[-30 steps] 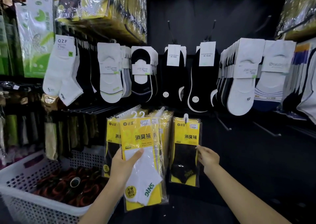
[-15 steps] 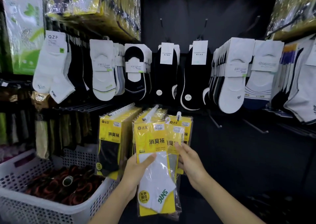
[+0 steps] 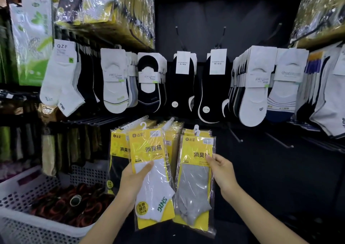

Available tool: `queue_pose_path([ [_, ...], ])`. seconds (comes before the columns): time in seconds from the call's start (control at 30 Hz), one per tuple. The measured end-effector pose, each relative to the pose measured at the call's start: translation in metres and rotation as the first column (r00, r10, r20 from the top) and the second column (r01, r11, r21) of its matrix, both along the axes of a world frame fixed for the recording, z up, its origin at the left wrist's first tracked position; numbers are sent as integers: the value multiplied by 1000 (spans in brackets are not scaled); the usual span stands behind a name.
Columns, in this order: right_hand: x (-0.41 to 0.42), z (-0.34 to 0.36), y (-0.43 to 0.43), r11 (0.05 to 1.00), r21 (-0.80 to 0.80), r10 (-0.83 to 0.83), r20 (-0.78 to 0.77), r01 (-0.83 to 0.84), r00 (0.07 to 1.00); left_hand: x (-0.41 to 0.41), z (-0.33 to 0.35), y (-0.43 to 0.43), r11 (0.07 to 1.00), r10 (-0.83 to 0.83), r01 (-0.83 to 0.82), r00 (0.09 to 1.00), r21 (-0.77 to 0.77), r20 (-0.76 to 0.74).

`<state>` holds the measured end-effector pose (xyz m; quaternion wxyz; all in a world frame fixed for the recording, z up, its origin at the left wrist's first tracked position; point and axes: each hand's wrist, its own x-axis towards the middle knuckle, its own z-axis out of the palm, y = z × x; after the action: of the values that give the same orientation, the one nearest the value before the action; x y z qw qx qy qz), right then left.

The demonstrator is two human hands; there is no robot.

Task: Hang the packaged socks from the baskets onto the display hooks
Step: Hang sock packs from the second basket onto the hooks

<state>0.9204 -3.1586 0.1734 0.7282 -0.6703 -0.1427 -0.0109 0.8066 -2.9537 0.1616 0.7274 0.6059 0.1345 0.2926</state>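
My left hand [image 3: 134, 180] holds the white pack [image 3: 153, 178], thumb on the front and fingers curled behind it. My right hand [image 3: 222, 171] pinches the grey pack [image 3: 194, 180] by its right edge near the top. The two packs sit side by side, with their low corners touching. Half a second ago the right hand was tucked in behind the white pack and I could not see the grey sock. Now the grey pack is out in the open on the right. Its small white hanger sits at the top, but I cannot tell if it is on a hook.

Just behind them more yellow packs [image 3: 119, 146] hang in rows on the hooks [image 3: 169, 122].

Down on the left is the white basket [image 3: 28, 221] with holes in its sides. Dark red and black bundles lie in it, and a small ring lies on top of them.

Above hang loose socks [image 3: 113, 87] in white and black. To the right of my right hand the wall is dark, and two thin pegs [image 3: 235, 133] stick out of it. There is room there for my arm to move.
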Motion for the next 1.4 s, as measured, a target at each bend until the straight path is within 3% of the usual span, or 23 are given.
queue_pose_path([
  [0.3,42,-15,19,988,48,-131,-235,147,963,5,3,2,999,14,-13,1000,33,-12],
  [0.53,42,-36,4,947,3,-305,-317,322,898,8,-3,-6,999,-10,11,1000,38,-26],
  [0.7,9,-27,5,1000,16,-18,-196,22,980,16,-7,-24,994,-83,87,994,66,-67],
  [0.87,-22,-8,16,970,43,244,-114,-241,963,33,-9,-51,974,-171,182,982,135,-83],
  [1.03,-26,-11,3,978,184,103,10,-103,995,43,-14,-69,944,-226,230,973,234,-46],
  [1.17,-16,-13,-7,988,154,23,-9,-22,1000,43,-14,-74,935,-239,246,969,256,-57],
  [1.4,4,-14,7,995,97,42,-52,-37,998,49,-25,-72,957,-165,162,986,240,-8],
])
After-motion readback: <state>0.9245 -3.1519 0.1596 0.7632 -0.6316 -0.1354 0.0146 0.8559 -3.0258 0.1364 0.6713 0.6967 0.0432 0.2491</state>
